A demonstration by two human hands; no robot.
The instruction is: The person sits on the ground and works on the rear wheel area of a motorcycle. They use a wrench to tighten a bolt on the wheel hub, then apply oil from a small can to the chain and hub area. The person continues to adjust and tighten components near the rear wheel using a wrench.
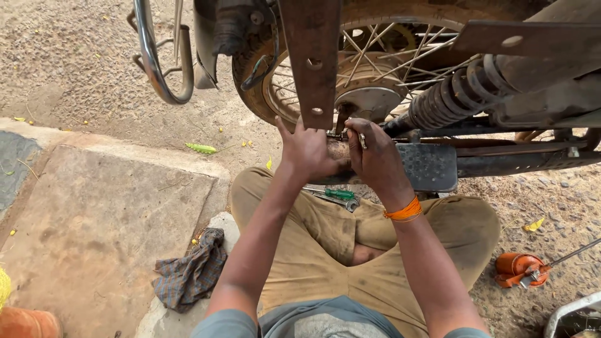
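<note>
Both hands at rusty bracket (312,62), left hand (307,150) released (fingers spread), right hand (374,156) grip clenched on bolt (335,133).

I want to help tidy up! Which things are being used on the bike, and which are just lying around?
In use: left hand, right hand, rear wheel, rusty metal bar.

Lying about: green-handled screwdriver, checked rag, orange oil can, green pod.

There is 1 view, from a camera worn on the person's head, tilted steeply down and a little forward over their own lap. It sits close: both forearms run up from the bottom edge to the left hand (307,150) and right hand (375,156) near the middle. The top of the frame takes in the lower half of a spoked rear motorcycle wheel (363,81) just ahead, cropped by the upper edge.
</note>
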